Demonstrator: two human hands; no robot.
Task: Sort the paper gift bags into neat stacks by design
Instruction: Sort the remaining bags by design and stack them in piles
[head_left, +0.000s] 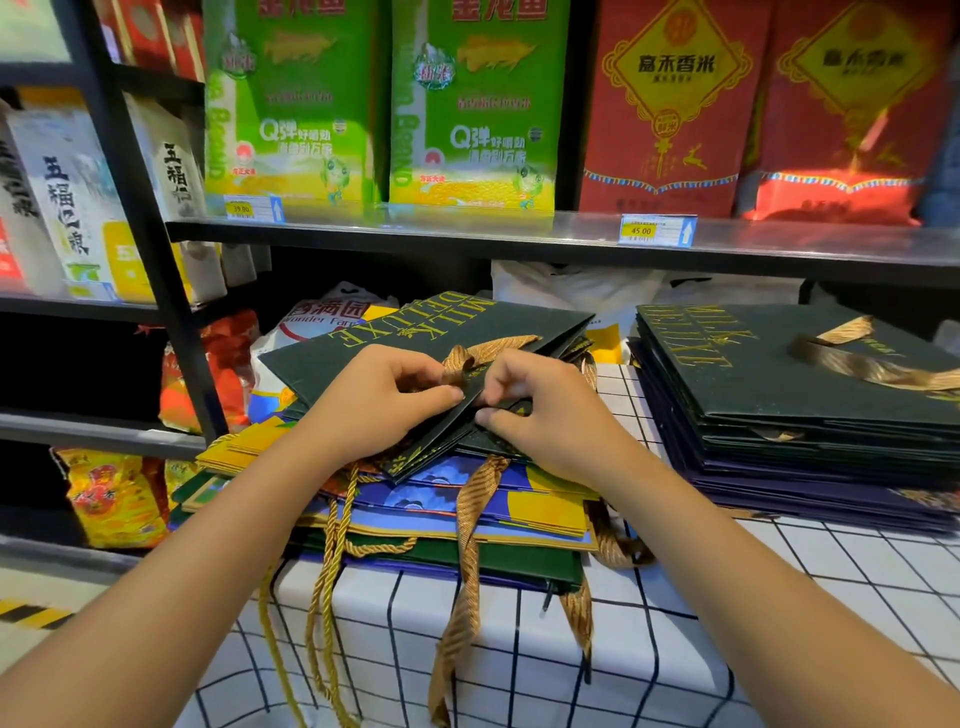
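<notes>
A dark green "Milk Deluxe" gift bag (415, 338) with a gold ribbon handle lies tilted on top of a mixed pile (457, 514) of blue, yellow and green bags. My left hand (379, 400) pinches the near edge of this bag beside the ribbon. My right hand (540, 410) pinches the same edge from the right. To the right stands a neat stack of dark green bags (795, 395) on top of dark purple ones. Gold ribbons and cords hang from the mixed pile over the table front.
The bags lie on a table with a white grid-pattern cloth (649, 649). Behind it a metal shelf (519, 236) carries green and red rice bags. A dark shelf upright (150, 249) stands at the left, with more packaged goods behind.
</notes>
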